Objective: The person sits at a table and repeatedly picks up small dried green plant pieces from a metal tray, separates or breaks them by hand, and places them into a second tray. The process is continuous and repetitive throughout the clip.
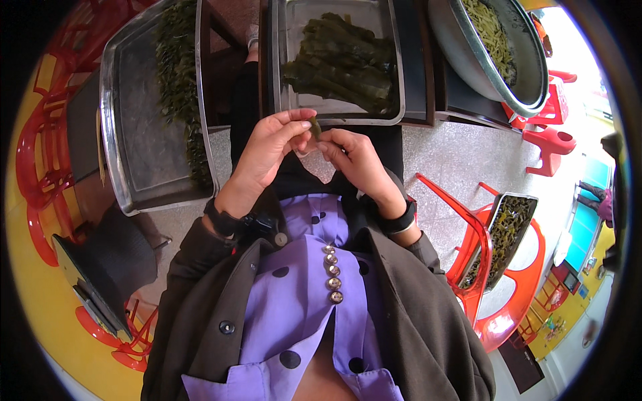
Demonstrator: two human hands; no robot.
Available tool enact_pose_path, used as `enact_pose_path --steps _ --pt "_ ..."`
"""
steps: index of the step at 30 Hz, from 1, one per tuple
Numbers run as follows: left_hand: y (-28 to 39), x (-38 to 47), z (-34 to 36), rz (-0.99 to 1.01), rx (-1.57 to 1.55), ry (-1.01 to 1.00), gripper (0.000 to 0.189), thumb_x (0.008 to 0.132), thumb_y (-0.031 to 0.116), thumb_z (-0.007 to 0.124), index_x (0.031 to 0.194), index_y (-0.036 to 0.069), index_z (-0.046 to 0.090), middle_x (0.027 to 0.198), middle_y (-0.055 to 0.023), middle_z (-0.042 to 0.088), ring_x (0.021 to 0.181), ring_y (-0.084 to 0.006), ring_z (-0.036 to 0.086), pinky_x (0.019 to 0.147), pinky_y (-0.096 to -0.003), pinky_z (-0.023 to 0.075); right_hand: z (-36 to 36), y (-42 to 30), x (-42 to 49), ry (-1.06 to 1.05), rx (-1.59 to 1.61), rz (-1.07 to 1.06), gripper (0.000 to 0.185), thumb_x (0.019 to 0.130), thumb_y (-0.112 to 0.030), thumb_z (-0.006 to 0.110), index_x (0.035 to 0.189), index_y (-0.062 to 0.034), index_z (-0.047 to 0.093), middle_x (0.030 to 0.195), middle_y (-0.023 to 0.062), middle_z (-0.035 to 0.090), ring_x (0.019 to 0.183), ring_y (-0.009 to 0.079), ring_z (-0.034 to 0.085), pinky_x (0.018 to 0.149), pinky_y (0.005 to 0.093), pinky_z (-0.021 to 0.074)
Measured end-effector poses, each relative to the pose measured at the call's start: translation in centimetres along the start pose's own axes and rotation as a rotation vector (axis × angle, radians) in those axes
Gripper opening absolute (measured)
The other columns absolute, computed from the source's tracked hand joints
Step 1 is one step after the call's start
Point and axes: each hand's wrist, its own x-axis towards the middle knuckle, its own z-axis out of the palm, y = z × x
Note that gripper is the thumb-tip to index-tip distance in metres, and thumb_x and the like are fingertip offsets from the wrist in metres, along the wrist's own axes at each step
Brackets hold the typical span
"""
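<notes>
Between my two hands is a small strip of dark green kelp [315, 128], above my lap and near the front rim of a metal tray [346, 122]. My left hand [273, 143] pinches its upper end between thumb and forefinger. Its lower end is in the fingertips of my right hand [353, 153]. Wide flat sheets of kelp [346, 62] lie stacked in the tray just beyond. To the left, a larger metal tray [150, 155] holds a long row of small dark green knotted-looking pieces [183, 90] along its right side.
At upper right a big metal basin [461, 60] holds pale green strips [489, 37]. A red chair [516, 306] on the right bears a tray of dark green pieces [501, 240]. A red stool [549, 148] and a black chair [108, 250] stand nearby. Someone's foot [252, 37] shows beyond the tables.
</notes>
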Motion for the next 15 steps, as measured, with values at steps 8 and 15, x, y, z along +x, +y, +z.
enact_pose_path --steps 8,15 --pt "-0.7 -0.2 1.1 0.119 0.446 0.161 0.010 0.093 0.002 0.066 0.103 -0.002 0.068 0.080 0.0001 0.063 0.065 -0.0039 0.055 0.058 -0.0199 0.0448 -0.2 -0.3 -0.1 0.055 0.262 0.074 0.010 0.099 -0.004 0.058 0.101 0.0042 0.063 0.080 0.0057 0.064 0.074 0.0094 0.057 0.068 0.0257 0.0493" --pt "-0.5 -0.5 1.3 0.573 1.071 0.230 0.008 0.093 0.000 0.066 0.100 -0.002 0.070 0.082 -0.0016 0.061 0.073 -0.0076 0.061 0.063 -0.0229 0.0490 -0.1 -0.4 -0.2 0.046 0.315 0.069 0.012 0.101 -0.006 0.055 0.098 0.0032 0.063 0.073 0.0022 0.058 0.068 0.0076 0.050 0.062 0.0243 0.0458"
